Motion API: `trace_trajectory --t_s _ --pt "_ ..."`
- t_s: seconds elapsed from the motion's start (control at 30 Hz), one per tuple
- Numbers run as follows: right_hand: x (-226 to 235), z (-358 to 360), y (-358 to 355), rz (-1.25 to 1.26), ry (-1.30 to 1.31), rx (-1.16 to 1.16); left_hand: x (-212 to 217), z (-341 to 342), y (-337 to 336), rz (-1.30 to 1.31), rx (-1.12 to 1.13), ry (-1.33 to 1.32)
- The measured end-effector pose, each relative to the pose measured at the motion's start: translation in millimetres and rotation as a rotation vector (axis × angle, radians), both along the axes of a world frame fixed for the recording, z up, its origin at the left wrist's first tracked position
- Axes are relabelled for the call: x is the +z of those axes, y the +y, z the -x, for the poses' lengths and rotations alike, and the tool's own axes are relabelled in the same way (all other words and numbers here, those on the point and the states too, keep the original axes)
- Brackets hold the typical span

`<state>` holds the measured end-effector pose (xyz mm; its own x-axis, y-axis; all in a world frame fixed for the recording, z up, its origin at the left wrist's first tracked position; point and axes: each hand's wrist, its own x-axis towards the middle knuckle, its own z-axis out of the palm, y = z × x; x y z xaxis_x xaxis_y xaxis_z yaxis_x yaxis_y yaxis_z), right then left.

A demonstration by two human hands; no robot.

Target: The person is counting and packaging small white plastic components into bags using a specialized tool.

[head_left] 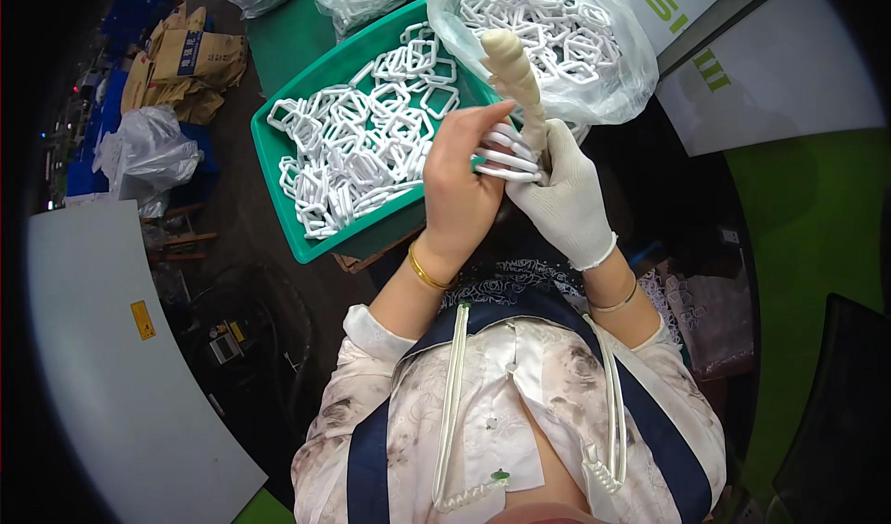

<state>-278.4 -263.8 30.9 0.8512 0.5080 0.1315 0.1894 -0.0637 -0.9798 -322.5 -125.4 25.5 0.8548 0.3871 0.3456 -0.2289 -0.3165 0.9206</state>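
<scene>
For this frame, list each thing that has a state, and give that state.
Left hand: bare, closed on a stack of white plastic rings.
Right hand: gloved, gripping a cream tapered rod, upright.
Green tray: open, heaped with loose white rings.
Clear bag: open, holding rings.

So there's a small stack of white plastic square rings (509, 155), flat and lined up edge-on, pinched between the bare left-hand fingers (461, 134) and the gloved right-hand fingers (557, 143). A cream-coloured ridged stick (516, 74) pokes up and away from the gloved fingertips, tilted a bit left, its base hidden in that grip.
</scene>
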Motion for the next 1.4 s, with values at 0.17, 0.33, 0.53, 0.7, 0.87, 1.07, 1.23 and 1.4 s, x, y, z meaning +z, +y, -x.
trace_trajectory --t_s 0.17,0.33,0.53,0.7,0.87,1.07,1.23,1.4 --pt "14 8 2 0.04 0.038 -0.078 -1 -12 15 -0.364 0.022 -0.019" --pt "-2 13 -23 0.211 -0.199 0.06 -8 -21 21 0.985 -0.266 0.15" --pt "-6 8 -46 0.154 -0.044 -0.135 -18 -18 17 1.451 -0.602 0.082" --pt "14 10 -11 -0.045 0.13 -0.029 -19 -17 -8 1.435 -0.702 0.124" --pt "15 1 -10 -0.031 0.264 0.046 -18 -10 -17 1.432 -0.573 0.031" --pt "7 -8 -12 0.081 0.006 -0.346 -32 -6 -7 1.475 -0.469 0.141" --pt "18 13 -7 0.034 -0.006 -0.055 -34 -6 -9 1.6 -0.53 0.087" --pt "6 -5 -12 -0.06 0.09 -0.335 -12 -5 -20 1.455 -0.507 0.054"
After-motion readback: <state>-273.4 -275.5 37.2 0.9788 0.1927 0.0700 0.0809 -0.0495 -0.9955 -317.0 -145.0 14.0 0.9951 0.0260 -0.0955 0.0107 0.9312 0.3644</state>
